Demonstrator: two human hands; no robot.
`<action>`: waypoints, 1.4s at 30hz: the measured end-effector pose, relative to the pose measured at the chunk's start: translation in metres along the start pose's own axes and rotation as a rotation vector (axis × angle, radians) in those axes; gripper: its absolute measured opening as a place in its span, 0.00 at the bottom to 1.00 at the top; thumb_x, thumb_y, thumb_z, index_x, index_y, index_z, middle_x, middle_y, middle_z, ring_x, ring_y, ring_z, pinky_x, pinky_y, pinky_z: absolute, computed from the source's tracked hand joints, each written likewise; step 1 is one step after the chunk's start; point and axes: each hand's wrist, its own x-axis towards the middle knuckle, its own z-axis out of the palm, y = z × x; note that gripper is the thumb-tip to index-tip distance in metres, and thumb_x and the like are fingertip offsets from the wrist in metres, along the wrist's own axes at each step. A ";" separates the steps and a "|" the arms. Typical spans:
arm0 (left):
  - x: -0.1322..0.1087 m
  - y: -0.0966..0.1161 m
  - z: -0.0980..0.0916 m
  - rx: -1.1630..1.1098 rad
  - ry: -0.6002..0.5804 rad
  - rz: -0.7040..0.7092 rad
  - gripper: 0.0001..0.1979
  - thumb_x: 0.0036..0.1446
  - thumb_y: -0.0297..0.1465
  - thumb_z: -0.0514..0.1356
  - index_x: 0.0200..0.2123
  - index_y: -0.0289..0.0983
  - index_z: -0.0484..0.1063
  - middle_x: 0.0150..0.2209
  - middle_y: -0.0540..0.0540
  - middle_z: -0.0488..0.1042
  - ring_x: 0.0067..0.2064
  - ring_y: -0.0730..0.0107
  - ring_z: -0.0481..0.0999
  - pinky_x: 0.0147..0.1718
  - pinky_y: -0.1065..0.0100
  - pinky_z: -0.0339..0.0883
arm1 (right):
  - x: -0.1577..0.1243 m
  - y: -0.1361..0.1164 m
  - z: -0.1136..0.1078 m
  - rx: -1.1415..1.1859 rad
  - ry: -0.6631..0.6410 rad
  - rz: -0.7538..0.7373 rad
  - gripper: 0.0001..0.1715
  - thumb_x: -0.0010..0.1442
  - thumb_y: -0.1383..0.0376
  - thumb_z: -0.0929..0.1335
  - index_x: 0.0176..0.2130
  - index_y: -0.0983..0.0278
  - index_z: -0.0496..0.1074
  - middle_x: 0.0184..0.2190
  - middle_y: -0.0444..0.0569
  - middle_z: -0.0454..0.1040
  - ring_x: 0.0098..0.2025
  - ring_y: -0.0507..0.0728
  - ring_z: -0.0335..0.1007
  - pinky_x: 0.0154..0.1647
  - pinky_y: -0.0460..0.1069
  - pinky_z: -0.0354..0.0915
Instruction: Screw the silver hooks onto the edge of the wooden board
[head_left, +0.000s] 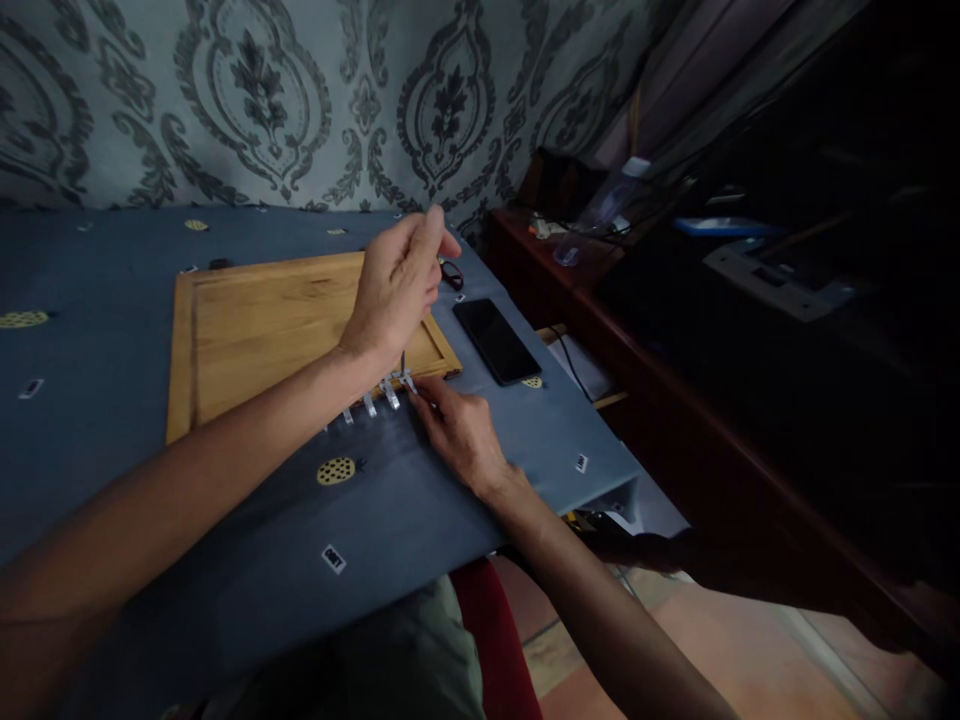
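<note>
My left hand [397,285] is raised over the near right corner of a framed wooden board [277,310], its fingers curled closed. A thin dark shaft [403,362], like that of a screwdriver, points down below it; the handle is hidden in the hand. The tip meets a small silver metal clip [407,381] at the board's near edge. My right hand [461,430] lies low beside it, with thumb and fingertips pinching that clip. More silver clips [370,405] stick out along the same edge, partly hidden by my left forearm.
The board lies on a blue patterned tablecloth [247,590]. To its right are a black phone [497,341] and dark-framed glasses [451,274]. A dark red cabinet [645,370] bearing a clear plastic bottle [604,210] stands further right. A patterned wall covering [337,100] rises behind.
</note>
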 end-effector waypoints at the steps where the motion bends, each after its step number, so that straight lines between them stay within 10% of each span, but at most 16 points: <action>1: 0.000 0.002 0.001 -0.017 -0.004 -0.029 0.25 0.72 0.51 0.49 0.29 0.41 0.64 0.20 0.55 0.49 0.24 0.75 0.48 0.25 0.66 0.46 | 0.000 0.000 0.000 -0.002 0.000 -0.001 0.16 0.74 0.62 0.63 0.55 0.59 0.75 0.43 0.51 0.86 0.47 0.59 0.83 0.46 0.47 0.72; 17: 0.015 0.007 0.007 -0.035 -0.179 -0.128 0.32 0.76 0.47 0.44 0.22 0.35 0.63 0.14 0.57 0.47 0.14 0.85 0.47 0.17 0.75 0.39 | -0.001 0.001 0.002 -0.012 0.021 -0.012 0.16 0.74 0.61 0.63 0.55 0.59 0.75 0.42 0.50 0.86 0.44 0.58 0.84 0.44 0.46 0.72; 27: 0.008 -0.008 0.009 -0.135 -0.013 0.006 0.26 0.72 0.45 0.54 0.23 0.39 0.65 0.16 0.56 0.50 0.19 0.80 0.49 0.19 0.70 0.47 | 0.000 0.001 0.001 -0.033 0.019 -0.017 0.16 0.74 0.62 0.63 0.55 0.60 0.75 0.44 0.51 0.86 0.45 0.58 0.84 0.44 0.46 0.72; 38: 0.019 -0.002 0.005 -0.101 -0.317 -0.090 0.32 0.76 0.44 0.47 0.21 0.34 0.65 0.12 0.57 0.48 0.13 0.85 0.47 0.14 0.76 0.39 | -0.001 0.001 0.002 0.008 0.032 -0.009 0.16 0.74 0.62 0.63 0.55 0.59 0.75 0.43 0.50 0.86 0.44 0.57 0.84 0.45 0.46 0.73; 42: 0.016 -0.005 0.004 -0.111 -0.231 -0.031 0.27 0.75 0.41 0.50 0.24 0.34 0.66 0.15 0.57 0.52 0.16 0.84 0.51 0.16 0.78 0.45 | -0.001 0.001 0.002 0.007 0.036 -0.008 0.15 0.74 0.62 0.64 0.55 0.58 0.75 0.43 0.50 0.86 0.45 0.57 0.84 0.45 0.46 0.72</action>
